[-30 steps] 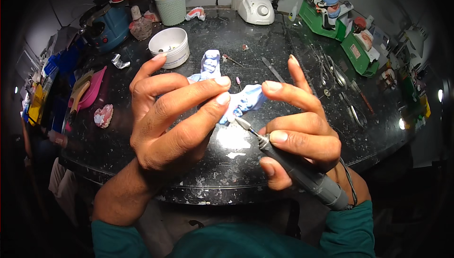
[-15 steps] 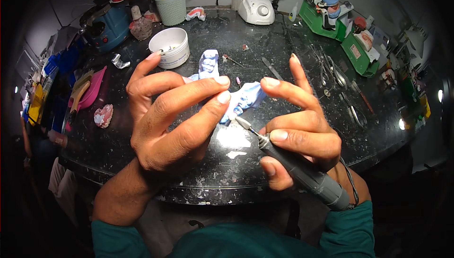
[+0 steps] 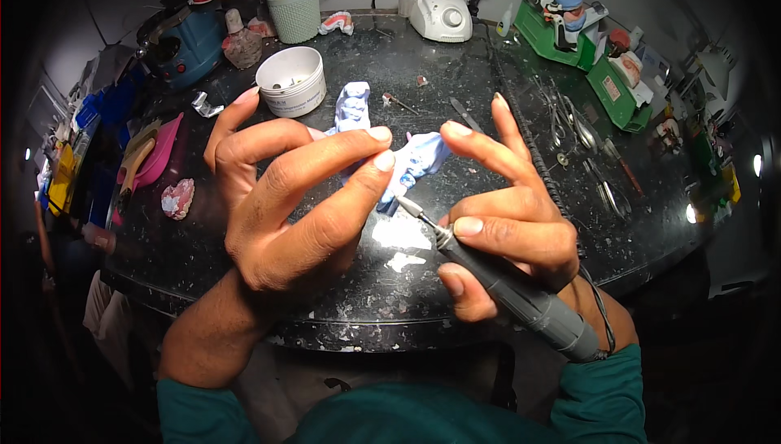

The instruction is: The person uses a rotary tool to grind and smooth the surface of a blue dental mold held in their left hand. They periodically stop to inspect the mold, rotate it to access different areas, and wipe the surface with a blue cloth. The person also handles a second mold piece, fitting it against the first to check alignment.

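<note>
My left hand (image 3: 293, 200) is raised over the dark speckled worktop (image 3: 244, 281), its fingers pinched on a pale blue dental cast (image 3: 419, 158) that its fingertips mostly hide. My right hand (image 3: 508, 216) grips a grey rotary handpiece (image 3: 521, 298) like a pen. The handpiece's thin bur (image 3: 407, 206) points up-left and meets the lower edge of the blue cast. A second pale blue cast (image 3: 352, 106) lies on the worktop just behind my left hand.
A white round tub (image 3: 291, 80) stands behind my left hand. At the left lie a pink tray (image 3: 159, 155) and a pinkish cast (image 3: 177, 198). Behind are a green cup (image 3: 294, 11) and a white control box (image 3: 439, 13). At the right are green articulators (image 3: 561, 25) and metal tools (image 3: 586, 159). White dust (image 3: 400, 237) lies under the hands.
Almost nothing differs: both hands stay in the same grip, with only a slight shift of the fingers around the blue cast.
</note>
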Demonstrator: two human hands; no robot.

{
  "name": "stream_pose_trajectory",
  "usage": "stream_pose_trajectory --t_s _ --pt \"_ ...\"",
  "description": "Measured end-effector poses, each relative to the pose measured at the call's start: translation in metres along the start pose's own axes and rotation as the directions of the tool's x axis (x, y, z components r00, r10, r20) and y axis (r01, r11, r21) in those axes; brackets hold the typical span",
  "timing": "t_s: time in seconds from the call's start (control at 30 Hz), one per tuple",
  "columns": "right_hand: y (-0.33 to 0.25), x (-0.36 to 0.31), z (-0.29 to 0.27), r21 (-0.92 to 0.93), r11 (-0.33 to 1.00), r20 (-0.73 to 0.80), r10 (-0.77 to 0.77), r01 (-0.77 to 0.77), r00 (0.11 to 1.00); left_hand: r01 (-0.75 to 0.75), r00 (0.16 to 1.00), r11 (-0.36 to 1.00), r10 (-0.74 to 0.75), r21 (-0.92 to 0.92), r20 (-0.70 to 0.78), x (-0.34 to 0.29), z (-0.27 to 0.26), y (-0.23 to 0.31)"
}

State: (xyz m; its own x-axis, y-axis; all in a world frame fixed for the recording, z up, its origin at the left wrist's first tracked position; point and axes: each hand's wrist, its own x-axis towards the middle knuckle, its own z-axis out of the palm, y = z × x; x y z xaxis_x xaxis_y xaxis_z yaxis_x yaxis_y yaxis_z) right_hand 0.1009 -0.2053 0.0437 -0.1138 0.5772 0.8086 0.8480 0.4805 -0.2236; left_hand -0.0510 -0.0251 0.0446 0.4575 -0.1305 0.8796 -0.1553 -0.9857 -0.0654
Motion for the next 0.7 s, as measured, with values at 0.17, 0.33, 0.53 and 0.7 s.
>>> stream_pose_trajectory --t_s 0.17,0.33,0.53,0.7 --pt "0.0029 -0.0024 0.0035 0.021 1.000 -0.050 -0.002 0.003 0.999 -0.003 1.000 1.000 0.003 0.001 0.000 0.0008 -0.0001 -0.0004" --pt "0.0010 -0.0015 0.0022 0.010 1.000 -0.050 -0.001 0.002 0.999 -0.005 1.000 1.000 0.005 -0.007 -0.010 0.0005 0.0015 -0.0006" --pt "0.0021 -0.0022 0.0036 0.005 1.000 -0.062 -0.006 0.007 0.998 -0.005 1.000 1.000 0.004 -0.008 -0.021 0.0010 0.0019 0.0000" --pt "-0.0005 0.0004 0.0005 0.000 1.000 -0.027 -0.017 0.017 0.999 0.001 1.000 1.000 -0.002 -0.029 -0.028 0.0017 0.0032 -0.0004"
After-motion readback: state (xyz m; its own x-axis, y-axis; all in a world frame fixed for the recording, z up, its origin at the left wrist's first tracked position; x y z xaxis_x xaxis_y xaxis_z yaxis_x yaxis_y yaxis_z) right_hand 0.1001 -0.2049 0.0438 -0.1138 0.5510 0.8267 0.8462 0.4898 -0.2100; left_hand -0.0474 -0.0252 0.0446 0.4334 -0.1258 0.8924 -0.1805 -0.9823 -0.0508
